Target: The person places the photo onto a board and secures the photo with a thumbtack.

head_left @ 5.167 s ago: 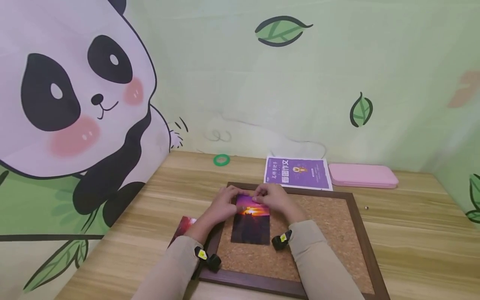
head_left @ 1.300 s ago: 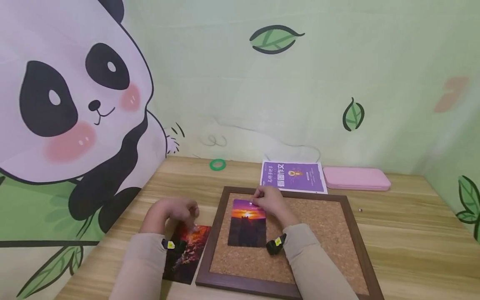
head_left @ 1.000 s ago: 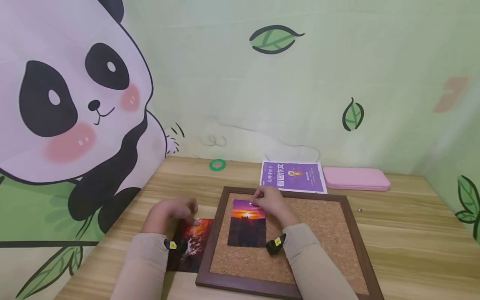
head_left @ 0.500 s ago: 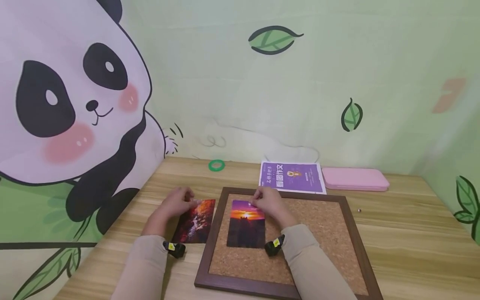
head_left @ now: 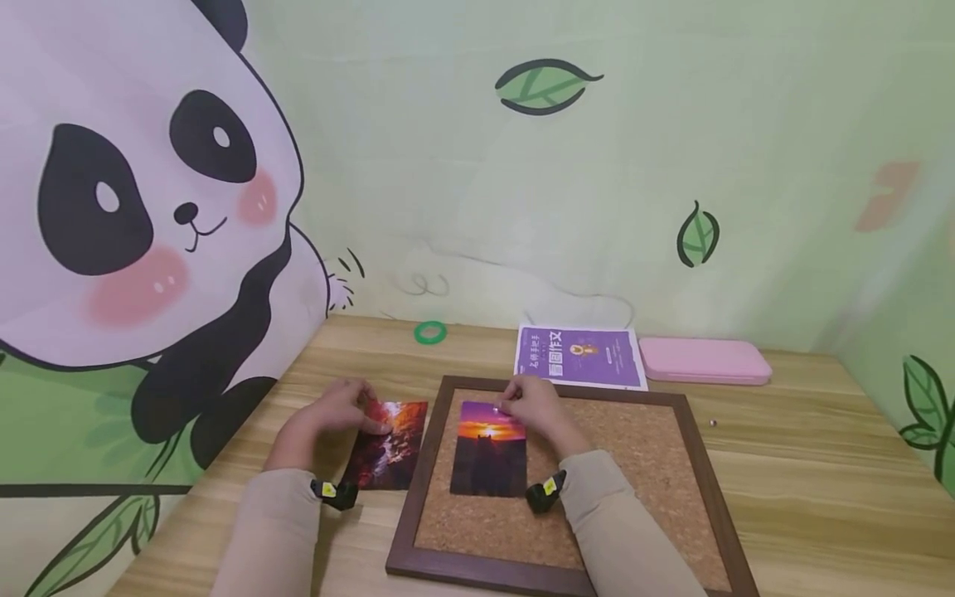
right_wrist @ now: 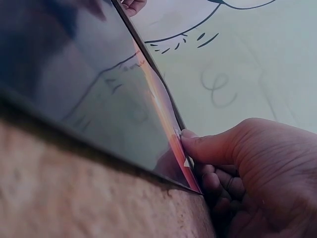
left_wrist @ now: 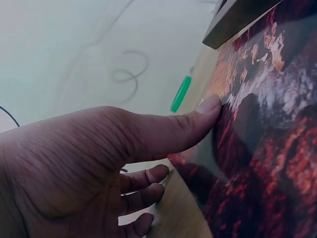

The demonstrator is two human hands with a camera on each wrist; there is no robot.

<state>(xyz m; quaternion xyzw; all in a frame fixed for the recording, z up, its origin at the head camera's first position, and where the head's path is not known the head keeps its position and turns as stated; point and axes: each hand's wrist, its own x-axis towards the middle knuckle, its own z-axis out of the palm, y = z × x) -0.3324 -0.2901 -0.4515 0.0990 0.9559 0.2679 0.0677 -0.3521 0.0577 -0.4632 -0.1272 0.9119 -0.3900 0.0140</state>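
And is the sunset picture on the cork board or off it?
On it: the sunset picture lies inside the brown frame, with cork showing around it, the right hand at its top corner.

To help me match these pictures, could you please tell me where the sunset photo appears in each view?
Head: the sunset photo is just below centre, over the corkboard.
Left wrist: not in it.
Right wrist: across the upper left.
Shared landmark: the curly wall scribble, in all three views.
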